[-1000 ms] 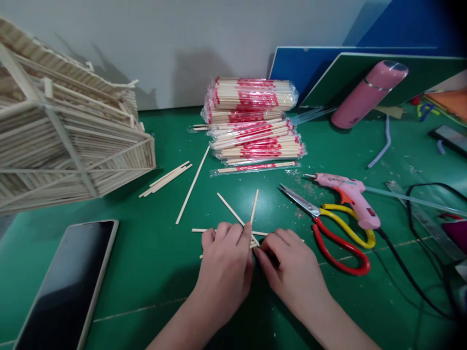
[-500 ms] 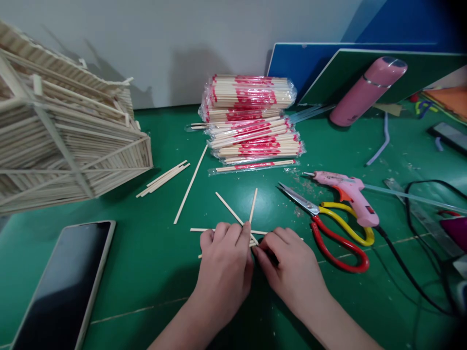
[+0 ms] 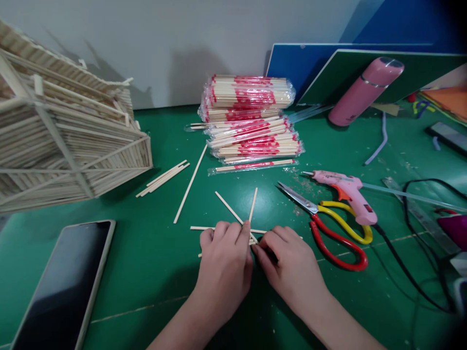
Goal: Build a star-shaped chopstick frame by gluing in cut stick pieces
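Note:
My left hand [image 3: 224, 262] and my right hand [image 3: 290, 267] rest side by side on the green table [image 3: 146, 272], fingers curled and pinched over a crossed cluster of thin wooden sticks [image 3: 233, 214]. Stick ends fan out from under the fingertips toward the back and to both sides. What exactly sits beneath the fingers is hidden. Red and yellow scissors [image 3: 335, 228] lie just right of my right hand, and a pink glue gun [image 3: 345, 192] lies behind them.
A large stick-built model [image 3: 62, 141] stands at the left, a phone [image 3: 58, 287] lies at front left. Wrapped chopstick packs [image 3: 251, 121] are stacked at the back, loose sticks [image 3: 164, 177] lie nearby. A pink bottle [image 3: 365, 92], a black cable [image 3: 412, 272] and a ruler [image 3: 419, 214] occupy the right.

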Motion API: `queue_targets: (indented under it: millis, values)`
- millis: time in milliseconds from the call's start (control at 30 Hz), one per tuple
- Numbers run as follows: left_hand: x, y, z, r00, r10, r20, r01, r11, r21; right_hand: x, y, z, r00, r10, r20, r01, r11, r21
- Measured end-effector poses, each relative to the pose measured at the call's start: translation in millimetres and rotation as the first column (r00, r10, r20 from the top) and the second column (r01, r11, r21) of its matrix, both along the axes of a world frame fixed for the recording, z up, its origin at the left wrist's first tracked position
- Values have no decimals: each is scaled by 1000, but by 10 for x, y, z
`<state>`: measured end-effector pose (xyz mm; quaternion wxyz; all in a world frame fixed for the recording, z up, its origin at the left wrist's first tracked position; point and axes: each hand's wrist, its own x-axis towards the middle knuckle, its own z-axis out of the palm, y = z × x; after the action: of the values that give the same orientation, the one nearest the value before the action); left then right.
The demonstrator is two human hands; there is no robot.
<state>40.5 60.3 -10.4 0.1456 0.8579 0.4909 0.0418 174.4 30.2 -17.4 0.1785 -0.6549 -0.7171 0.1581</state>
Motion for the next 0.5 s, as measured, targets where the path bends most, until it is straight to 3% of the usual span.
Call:
queue_targets:
  millis: [500]
  values:
    - [4,-22,16,1000,11,0,-11,1000,-8,-8,-7,4,1000,-9,20,10,1000,-22]
